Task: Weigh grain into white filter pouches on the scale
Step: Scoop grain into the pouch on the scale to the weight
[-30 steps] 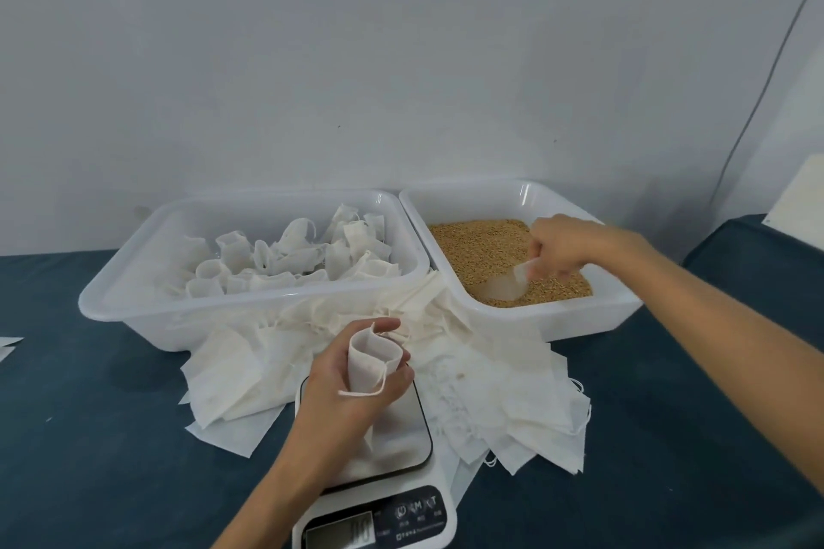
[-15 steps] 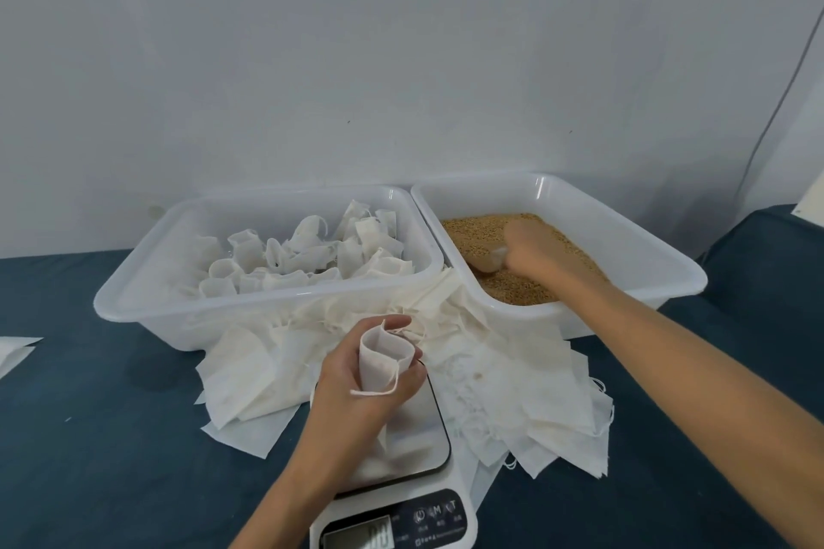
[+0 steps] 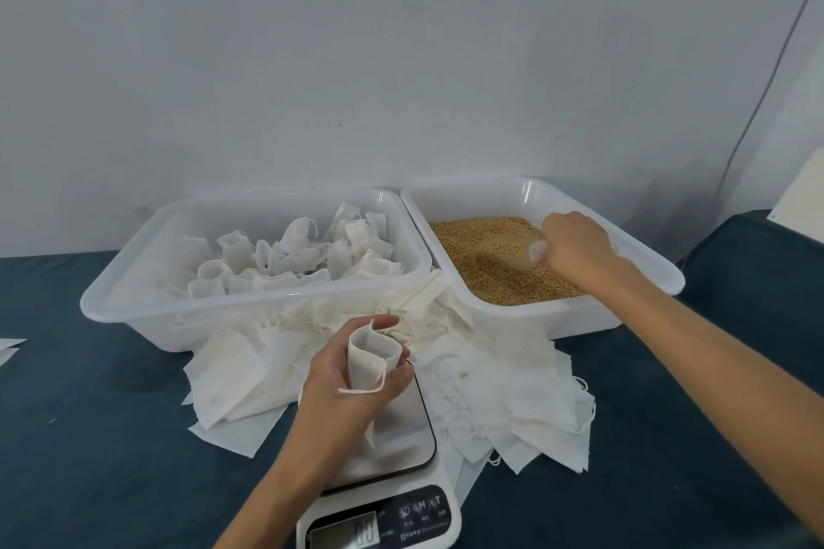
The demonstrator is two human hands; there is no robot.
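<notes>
The left hand (image 3: 352, 383) grips a white pouch (image 3: 370, 359) upright over the scale (image 3: 401, 450), mouth open, ready for filling. The right hand (image 3: 575, 247) holds a clear scoop (image 3: 519, 256), dipped in the grain (image 3: 481, 267).

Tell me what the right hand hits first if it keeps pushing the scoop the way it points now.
Most likely more grain: the right hand holds a clear scoop aimed left and down into the heap. Beyond that lies the left wall of the grain tub, though depth is hard to judge.

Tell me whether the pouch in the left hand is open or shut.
Open: the left hand holds the pouch upright, its mouth spread round, drawstring hanging loose.
</notes>
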